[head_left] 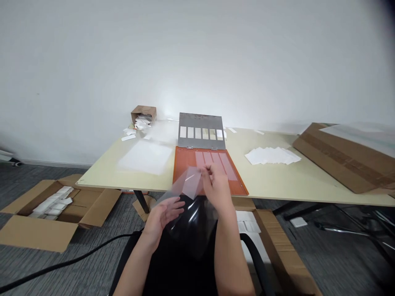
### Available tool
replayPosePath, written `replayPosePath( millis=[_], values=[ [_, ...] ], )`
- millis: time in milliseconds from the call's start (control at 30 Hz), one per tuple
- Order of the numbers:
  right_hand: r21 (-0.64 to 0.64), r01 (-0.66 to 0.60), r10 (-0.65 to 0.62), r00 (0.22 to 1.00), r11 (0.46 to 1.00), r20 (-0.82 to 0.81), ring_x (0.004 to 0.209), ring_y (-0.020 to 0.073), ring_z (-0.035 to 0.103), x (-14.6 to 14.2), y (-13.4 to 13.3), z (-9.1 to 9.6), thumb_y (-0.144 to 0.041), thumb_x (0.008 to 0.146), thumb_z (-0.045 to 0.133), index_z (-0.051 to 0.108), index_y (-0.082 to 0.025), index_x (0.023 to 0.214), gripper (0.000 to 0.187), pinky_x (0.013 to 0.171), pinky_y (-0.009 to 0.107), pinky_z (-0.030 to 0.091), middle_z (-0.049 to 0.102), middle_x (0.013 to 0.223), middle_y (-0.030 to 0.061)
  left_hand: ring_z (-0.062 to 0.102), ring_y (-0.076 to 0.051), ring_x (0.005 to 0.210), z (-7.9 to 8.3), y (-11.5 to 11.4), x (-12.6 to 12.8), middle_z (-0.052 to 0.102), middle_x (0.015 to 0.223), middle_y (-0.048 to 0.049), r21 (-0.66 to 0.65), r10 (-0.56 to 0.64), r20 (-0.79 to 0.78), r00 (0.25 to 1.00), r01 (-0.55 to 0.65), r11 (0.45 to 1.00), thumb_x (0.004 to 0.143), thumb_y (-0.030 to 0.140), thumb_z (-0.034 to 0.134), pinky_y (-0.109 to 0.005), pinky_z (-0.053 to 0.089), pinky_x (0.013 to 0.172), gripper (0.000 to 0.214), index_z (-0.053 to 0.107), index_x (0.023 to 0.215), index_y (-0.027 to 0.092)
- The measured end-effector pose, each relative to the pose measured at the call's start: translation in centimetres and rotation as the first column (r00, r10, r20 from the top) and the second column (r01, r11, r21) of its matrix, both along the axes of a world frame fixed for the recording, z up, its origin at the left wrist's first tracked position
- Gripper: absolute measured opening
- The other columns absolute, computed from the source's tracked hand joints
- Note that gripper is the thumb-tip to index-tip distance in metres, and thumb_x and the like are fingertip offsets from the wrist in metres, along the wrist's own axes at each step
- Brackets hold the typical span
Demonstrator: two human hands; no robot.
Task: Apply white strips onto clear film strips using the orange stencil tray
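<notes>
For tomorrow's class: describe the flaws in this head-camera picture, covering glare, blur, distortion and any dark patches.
Head view: glare blooms on the white wall behind the cream rectangular tabletop; the clear plastic film in the right hand looks soft and washed out; wide-angle distortion seems to bow the tabletop's edges; a dark smudge shades the top right corner.

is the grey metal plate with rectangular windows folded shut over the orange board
No, the grey metal plate with rectangular windows lies hinged open beyond the flat orange board, leaving the board's pink strips uncovered.
</notes>
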State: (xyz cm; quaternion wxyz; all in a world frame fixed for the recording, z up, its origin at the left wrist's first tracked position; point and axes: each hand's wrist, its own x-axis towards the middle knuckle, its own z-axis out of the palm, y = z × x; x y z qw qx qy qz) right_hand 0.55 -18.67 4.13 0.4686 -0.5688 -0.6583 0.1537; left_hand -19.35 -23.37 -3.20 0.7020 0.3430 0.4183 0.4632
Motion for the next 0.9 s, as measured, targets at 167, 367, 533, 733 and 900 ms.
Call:
replayPosePath(
  millis=[167,367,533,733,900],
  values=[
    [-0.151,0.075,-0.034,0.965,0.986,0.259,0.084,0.0180,0.064,1.4,7.1,0.1,-0.040,0.101,0.030,0.056,-0.023,0.099,0.031,0.072,0.029,0.045,0.069,0.092,0.0032,0.073,-0.023,0.079,-1.0,-0.3,-1.1,0.072,0.113,-0.0163,-0.127,0.091,-0.101,0.991,-0.103,0.987,0.081,0.048,0.058,-0.034,0.055,0.072,0.055,0.060,0.122,0.012],
    [-0.317,0.148,0.000,0.906,0.937,0.424,0.095,0.0173,0.064,1.1,16.4,-2.7,-0.035,0.099,0.049,0.063,-0.016,0.106,0.025,0.086,0.037,0.052,0.067,0.104,0.0061,0.069,-0.017,0.059,-2.6,-1.2,-1.3,0.073,0.106,-0.0150,-0.164,0.132,-0.130,0.983,-0.153,0.975,0.081,0.055,0.056,-0.028,0.053,0.059,0.058,0.056,0.122,0.014],
    [-0.352,0.244,-0.007,0.830,0.904,0.558,0.105,0.0209,0.062,0.7,19.4,-5.1,-0.039,0.095,0.059,0.060,-0.016,0.119,0.034,0.091,0.044,0.053,0.062,0.120,0.0084,0.068,-0.018,0.057,-3.5,-2.4,-1.5,0.073,0.105,-0.0157,-0.180,0.082,-0.114,0.990,-0.102,0.978,0.077,0.061,0.059,-0.029,0.051,0.056,0.064,0.057,0.121,0.014],
    [-0.271,0.268,-0.050,0.790,0.925,0.611,0.112,0.0232,0.060,0.6,19.5,-5.8,-0.040,0.095,0.057,0.059,-0.017,0.122,0.035,0.098,0.049,0.048,0.061,0.124,0.0088,0.066,-0.018,0.054,-6.2,-2.9,-3.7,0.073,0.107,-0.0154,-0.164,0.025,-0.128,0.991,-0.046,0.985,0.075,0.063,0.056,-0.029,0.049,0.053,0.063,0.063,0.117,0.016],
    [-0.258,0.213,-0.005,0.780,0.942,0.626,0.111,0.0231,0.060,0.7,18.9,-5.5,-0.042,0.096,0.055,0.059,-0.017,0.122,0.036,0.100,0.050,0.046,0.061,0.123,0.0086,0.063,-0.019,0.049,-11.3,-1.8,-5.1,0.075,0.086,-0.0116,-0.069,0.062,-0.265,0.962,-0.083,0.994,0.066,0.071,0.061,-0.030,0.047,0.048,0.068,0.068,0.104,0.015]
  ],
)
